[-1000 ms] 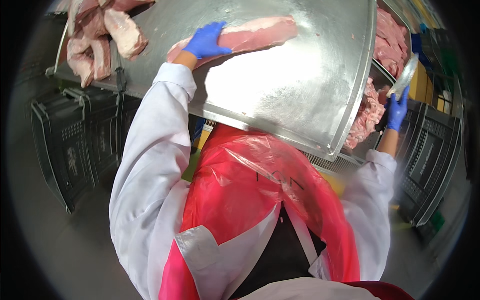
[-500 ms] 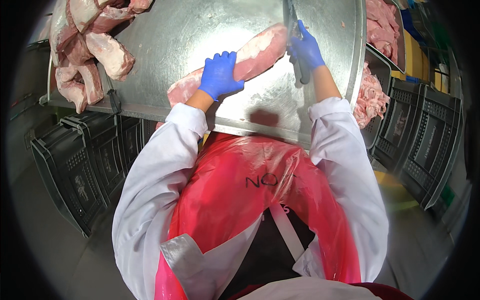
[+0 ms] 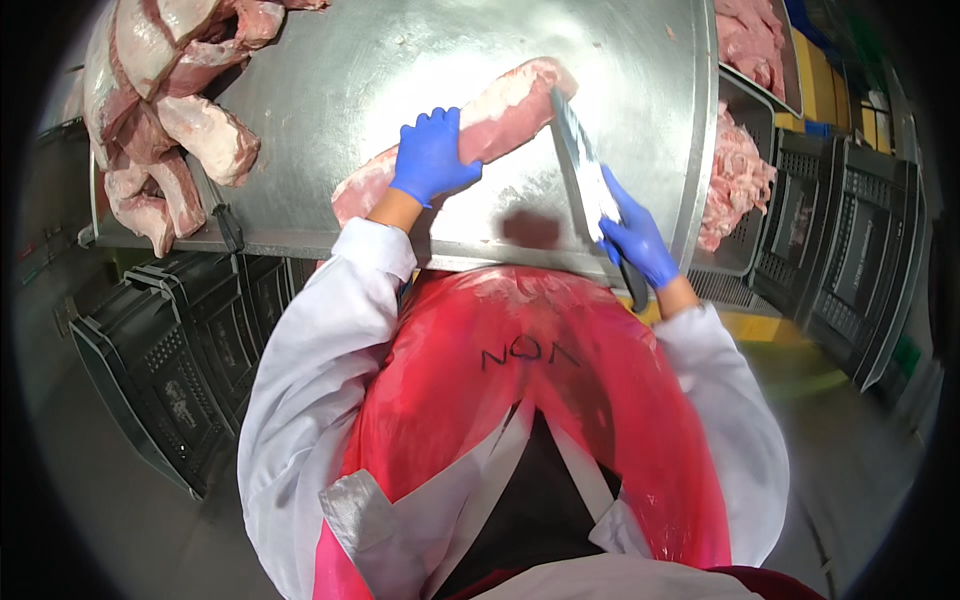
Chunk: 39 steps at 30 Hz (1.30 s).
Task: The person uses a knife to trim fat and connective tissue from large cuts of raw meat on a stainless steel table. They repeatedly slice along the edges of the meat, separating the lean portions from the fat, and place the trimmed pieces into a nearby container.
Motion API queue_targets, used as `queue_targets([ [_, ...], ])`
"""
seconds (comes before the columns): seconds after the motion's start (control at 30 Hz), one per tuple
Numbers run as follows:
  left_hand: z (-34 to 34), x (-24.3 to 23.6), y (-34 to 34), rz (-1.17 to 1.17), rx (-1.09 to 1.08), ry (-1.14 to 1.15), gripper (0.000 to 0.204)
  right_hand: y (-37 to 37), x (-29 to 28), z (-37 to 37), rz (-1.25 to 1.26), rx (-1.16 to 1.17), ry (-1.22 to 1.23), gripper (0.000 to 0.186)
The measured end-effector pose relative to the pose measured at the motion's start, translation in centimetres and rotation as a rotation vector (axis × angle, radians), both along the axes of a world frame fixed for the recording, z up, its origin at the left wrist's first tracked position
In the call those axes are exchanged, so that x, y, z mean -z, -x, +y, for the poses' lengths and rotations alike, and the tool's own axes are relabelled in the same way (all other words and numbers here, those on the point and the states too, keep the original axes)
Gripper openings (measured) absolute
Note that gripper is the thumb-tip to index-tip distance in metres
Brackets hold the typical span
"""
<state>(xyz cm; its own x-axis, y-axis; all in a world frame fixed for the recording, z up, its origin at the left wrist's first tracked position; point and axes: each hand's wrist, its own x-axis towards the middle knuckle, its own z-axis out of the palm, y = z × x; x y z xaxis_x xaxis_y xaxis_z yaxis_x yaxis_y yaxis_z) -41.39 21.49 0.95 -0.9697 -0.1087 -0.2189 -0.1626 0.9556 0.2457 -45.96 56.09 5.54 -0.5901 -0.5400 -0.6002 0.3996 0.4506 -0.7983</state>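
Observation:
A long strip of raw meat [image 3: 508,115], pink with white fat on top, lies slantwise on the metal table. My left hand [image 3: 432,158], in a blue glove, is closed over its middle part and holds it against the tabletop. In my right hand [image 3: 638,238], also blue-gloved, is a long knife [image 3: 578,150] with a dark handle. Its blade points up and left, and the tip meets the strip's far right end. The right-hand fingers wrap around the handle, which sticks out below them.
Several large meat cuts [image 3: 207,137] are piled at the table's left. A dark-handled tool [image 3: 229,228] sits at its near left edge. Beyond the right edge stand a crate of meat trimmings [image 3: 737,180] and another container of meat [image 3: 750,45]. Dark crates [image 3: 165,370] stand at lower left.
My right hand has drawn the knife toward me and slightly right; its blade now tilts left onto the strip's far end. My left hand stays on the meat.

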Motion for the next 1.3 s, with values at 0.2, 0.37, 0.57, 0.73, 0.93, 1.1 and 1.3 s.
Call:
queue_targets([
  [0.2,2.5,-1.5,8.0,0.035,0.149,-0.029,0.068,2.7,-0.3,4.5,0.11,0.325,0.082,0.077],
  [0.37,7.7,-0.6,17.8,-0.06,0.006,-0.115,0.053,7.6,3.0,-0.8,0.208,0.547,0.266,0.079],
  [0.57,5.6,2.0,19.2,-0.016,-0.116,-0.219,0.039,11.9,8.0,-6.5,0.183,0.427,0.143,0.077],
  [0.73,5.3,2.1,19.0,0.049,-0.124,-0.412,0.023,15.3,7.5,-10.3,0.168,0.176,0.135,0.073],
  [0.93,0.6,2.6,16.6,0.255,-0.355,-0.689,0.013,3.2,1.1,0.3,0.017,-0.114,0.089,0.072],
  [1.1,3.0,-0.3,15.1,0.371,-0.388,-0.461,0.023,0.8,-1.6,9.3,-0.058,0.18,-0.009,0.076],
  [1.3,12.3,-0.1,13.6,-0.038,0.092,-0.073,0.043,7.2,2.6,7.1,0.075,0.55,0.31,0.077],
])
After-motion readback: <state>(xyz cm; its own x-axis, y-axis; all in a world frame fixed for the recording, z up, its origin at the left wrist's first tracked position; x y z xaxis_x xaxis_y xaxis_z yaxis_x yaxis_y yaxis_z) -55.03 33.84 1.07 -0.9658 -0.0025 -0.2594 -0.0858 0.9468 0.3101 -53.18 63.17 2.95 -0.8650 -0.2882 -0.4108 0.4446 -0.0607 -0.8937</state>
